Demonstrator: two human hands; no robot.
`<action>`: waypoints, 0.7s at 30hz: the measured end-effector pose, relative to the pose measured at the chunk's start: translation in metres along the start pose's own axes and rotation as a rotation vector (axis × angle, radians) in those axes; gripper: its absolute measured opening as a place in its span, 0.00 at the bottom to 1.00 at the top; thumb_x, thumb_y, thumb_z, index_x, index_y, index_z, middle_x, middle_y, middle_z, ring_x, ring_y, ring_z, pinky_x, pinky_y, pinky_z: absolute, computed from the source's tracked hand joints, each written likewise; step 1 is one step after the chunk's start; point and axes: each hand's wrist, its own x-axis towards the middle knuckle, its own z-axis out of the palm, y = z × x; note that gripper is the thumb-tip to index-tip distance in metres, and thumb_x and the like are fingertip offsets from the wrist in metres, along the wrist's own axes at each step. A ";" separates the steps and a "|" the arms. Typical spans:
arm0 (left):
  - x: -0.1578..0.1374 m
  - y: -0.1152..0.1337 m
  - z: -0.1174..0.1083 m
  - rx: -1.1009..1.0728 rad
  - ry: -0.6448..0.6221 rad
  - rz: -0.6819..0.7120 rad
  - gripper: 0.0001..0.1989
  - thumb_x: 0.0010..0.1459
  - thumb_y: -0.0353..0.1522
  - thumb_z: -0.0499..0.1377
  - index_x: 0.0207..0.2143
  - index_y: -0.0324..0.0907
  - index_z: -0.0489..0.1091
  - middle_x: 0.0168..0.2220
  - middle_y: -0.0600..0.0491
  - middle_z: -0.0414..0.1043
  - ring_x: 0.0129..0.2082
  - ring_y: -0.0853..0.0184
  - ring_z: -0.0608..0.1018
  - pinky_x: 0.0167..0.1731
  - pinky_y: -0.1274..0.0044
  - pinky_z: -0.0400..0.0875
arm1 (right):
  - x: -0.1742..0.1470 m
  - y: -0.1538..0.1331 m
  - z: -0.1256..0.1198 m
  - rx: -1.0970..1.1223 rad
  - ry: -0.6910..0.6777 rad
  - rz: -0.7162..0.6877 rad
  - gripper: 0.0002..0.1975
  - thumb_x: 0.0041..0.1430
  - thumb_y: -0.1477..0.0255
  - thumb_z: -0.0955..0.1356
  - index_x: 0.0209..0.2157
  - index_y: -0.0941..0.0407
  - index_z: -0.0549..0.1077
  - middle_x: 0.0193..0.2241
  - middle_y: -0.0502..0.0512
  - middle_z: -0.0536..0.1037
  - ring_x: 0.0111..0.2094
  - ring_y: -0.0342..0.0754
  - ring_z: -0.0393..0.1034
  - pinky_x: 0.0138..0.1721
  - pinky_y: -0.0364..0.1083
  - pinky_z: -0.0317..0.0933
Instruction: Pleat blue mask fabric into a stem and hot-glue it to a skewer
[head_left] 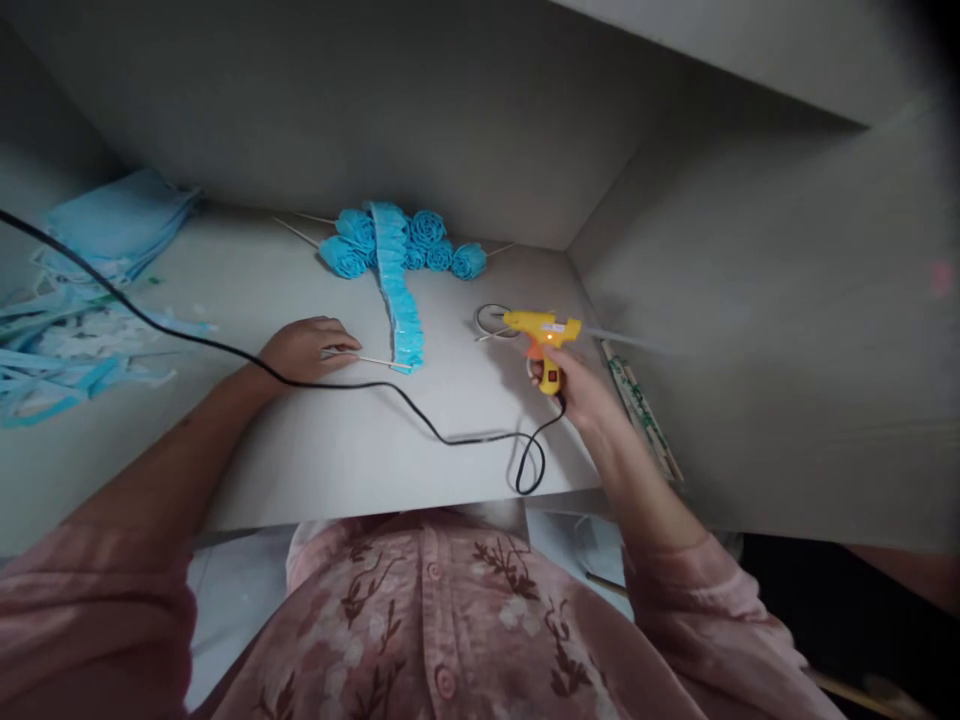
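Note:
My left hand (311,350) is closed on a thin wooden stick (371,360), whose far end rests on the lower end of a ruffled blue strip (403,310). That strip runs back over a cluster of blue rolled flowers (349,250) on sticks. In my right hand (574,380) is a yellow hot glue gun (544,325), its handle gripped and its nozzle pointing left. A small light glows on its body, and a clear glue stick (626,338) sticks out behind. The nozzle is apart from the strip, above a wire stand on the table.
A black power cord (360,384) loops across the table and over my left forearm. At the left lie a stack of pale blue sheets (124,220) and a heap of blue and white scraps (97,340). Patterned sticks (641,410) lie along the right wall. Grey panels enclose the table.

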 end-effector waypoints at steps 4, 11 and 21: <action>-0.001 0.002 -0.001 0.037 -0.003 -0.038 0.22 0.67 0.46 0.51 0.42 0.41 0.80 0.42 0.47 0.80 0.43 0.61 0.79 0.47 0.73 0.71 | -0.024 0.007 -0.023 -0.030 0.023 0.029 0.15 0.46 0.67 0.80 0.35 0.57 0.81 0.29 0.51 0.82 0.24 0.40 0.71 0.23 0.37 0.67; 0.002 0.000 -0.001 0.007 -0.034 -0.072 0.23 0.65 0.48 0.52 0.41 0.44 0.80 0.41 0.48 0.81 0.43 0.61 0.79 0.47 0.74 0.71 | -0.020 0.007 -0.048 0.155 0.162 -0.071 0.07 0.52 0.74 0.76 0.34 0.52 0.78 0.33 0.49 0.84 0.29 0.43 0.76 0.29 0.41 0.73; -0.002 -0.001 -0.005 -0.063 -0.074 -0.098 0.28 0.69 0.52 0.51 0.43 0.38 0.79 0.44 0.45 0.80 0.43 0.60 0.78 0.47 0.72 0.71 | 0.011 0.014 -0.012 0.269 0.052 -0.121 0.06 0.56 0.70 0.75 0.37 0.52 0.78 0.36 0.51 0.83 0.34 0.45 0.78 0.40 0.45 0.76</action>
